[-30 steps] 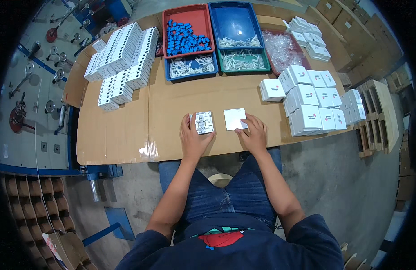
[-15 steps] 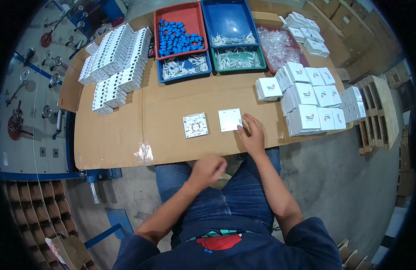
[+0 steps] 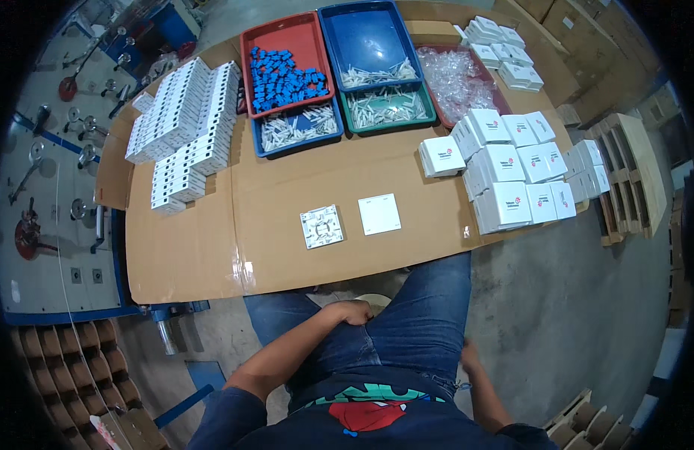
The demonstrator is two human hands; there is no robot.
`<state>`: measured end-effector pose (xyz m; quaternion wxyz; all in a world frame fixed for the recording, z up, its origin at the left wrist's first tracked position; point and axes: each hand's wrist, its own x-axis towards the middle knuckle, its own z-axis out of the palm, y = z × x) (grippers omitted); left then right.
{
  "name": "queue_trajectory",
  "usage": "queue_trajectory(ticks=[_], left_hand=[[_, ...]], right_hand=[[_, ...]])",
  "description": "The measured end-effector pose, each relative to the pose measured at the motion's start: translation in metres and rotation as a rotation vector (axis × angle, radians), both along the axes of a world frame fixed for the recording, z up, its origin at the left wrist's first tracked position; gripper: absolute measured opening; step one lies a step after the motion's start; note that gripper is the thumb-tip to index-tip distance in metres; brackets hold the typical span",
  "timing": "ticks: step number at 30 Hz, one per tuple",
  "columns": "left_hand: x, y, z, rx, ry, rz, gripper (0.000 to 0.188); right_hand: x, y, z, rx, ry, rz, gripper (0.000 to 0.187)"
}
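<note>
Pair of square pieces, lying flat on the cardboard tabletop (image 3: 279, 176), apart but near each other: one white module with exposed inner fittings (image 3: 321, 226), at left; one plain white plate (image 3: 379, 214), at right. Both now untouched; one second earlier the left hand clasps the module and the right hand fingers the plate, and at the half-second mark only the right hand remains. Left hand (image 3: 354, 311): lowered to the lap, fingers curled; whether it holds anything cannot be told. Right hand (image 3: 468, 354): withdrawn from the plate to beside the right hip, partly hidden, grip not discernible. Beyond: red tray (image 3: 300, 46) of blue parts; at right, stacked white boxes (image 3: 506, 165).
</note>
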<state>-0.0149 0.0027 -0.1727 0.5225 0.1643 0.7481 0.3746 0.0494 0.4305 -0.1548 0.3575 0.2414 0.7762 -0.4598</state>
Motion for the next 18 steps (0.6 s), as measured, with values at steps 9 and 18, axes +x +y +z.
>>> queue_trajectory(ticks=[9,18], left_hand=[[-0.012,0.013,-0.024,0.003,-0.106,-0.335,0.041],[0.041,0.009,-0.082,-0.244,-0.331,-0.122,0.046]], right_hand=[[0.01,0.022,0.023,0.099,-0.129,0.373,0.04],[-0.036,0.009,0.055,0.049,-0.237,0.562,0.039]])
